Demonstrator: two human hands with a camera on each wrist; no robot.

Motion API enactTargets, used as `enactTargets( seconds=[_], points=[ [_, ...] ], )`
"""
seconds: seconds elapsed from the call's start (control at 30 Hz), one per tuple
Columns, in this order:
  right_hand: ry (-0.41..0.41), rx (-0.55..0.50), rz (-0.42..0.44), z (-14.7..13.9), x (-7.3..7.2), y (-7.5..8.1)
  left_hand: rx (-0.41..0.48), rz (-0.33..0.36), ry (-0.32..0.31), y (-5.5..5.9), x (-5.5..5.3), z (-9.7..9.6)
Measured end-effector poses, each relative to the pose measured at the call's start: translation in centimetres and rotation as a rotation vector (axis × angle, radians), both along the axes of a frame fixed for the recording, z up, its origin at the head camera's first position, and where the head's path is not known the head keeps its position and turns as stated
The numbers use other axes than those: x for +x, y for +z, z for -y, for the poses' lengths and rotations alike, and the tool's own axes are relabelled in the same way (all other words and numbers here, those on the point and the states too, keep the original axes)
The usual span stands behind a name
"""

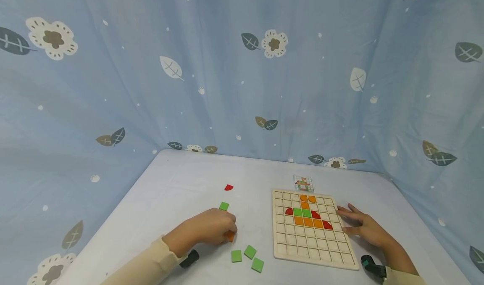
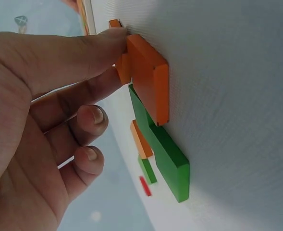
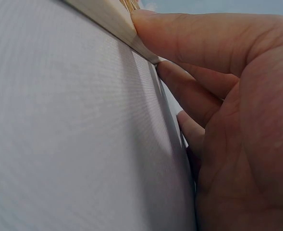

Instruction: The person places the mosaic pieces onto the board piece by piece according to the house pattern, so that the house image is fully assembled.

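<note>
In the head view my left hand [image 1: 216, 227] is low over the table, left of the board. Its thumb and index finger pinch an orange square tile [image 2: 124, 70], mostly hidden behind the thumb in the left wrist view. A second orange square tile [image 2: 148, 79] sits close beside the thumb tip, near green tiles [image 2: 171, 163]. My right hand [image 1: 368, 229] rests at the right side of the wooden grid board [image 1: 302, 251], fingers spread and fairly straight. Thumb and fingertips touch the board's edge [image 3: 117, 24]. Orange, green and red pieces fill several cells in its upper half.
Green square tiles [image 1: 236, 256] lie between my left hand and the board. Farther back are another green tile [image 1: 224, 206] and a red quarter-round piece [image 1: 228, 187]. A pattern card [image 1: 303, 183] lies behind the board. A blue printed curtain [image 1: 227, 87] surrounds the white table.
</note>
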State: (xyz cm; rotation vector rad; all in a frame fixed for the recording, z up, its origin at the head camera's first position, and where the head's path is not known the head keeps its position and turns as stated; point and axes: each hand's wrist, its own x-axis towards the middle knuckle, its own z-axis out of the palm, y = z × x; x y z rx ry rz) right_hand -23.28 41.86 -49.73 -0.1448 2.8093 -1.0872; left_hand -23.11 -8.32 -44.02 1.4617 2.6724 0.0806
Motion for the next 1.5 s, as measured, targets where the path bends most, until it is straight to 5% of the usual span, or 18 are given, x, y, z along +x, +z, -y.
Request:
enactTargets(
  seconds=[0.37,0.57,0.97,1.5],
  points=[
    [-0.011,0.007,0.023,-0.1,0.4,-0.2,-0.002,0.051,-0.011,-0.6,-0.9,-1.3],
    [-0.022,0.016,0.027,0.0,0.3,-0.1,0.002,0.002,-0.064,-0.4,-1.4,-2.4],
    [-0.006,0.016,0.001,-0.3,0.0,-0.3,-0.018,-0.031,-0.077,0.1,-2.7,-5.1],
    [-0.006,0.024,-0.003,-0.2,-0.1,-0.2,0.003,0.028,-0.003,-0.1,-5.0,-9.2]
  ],
)
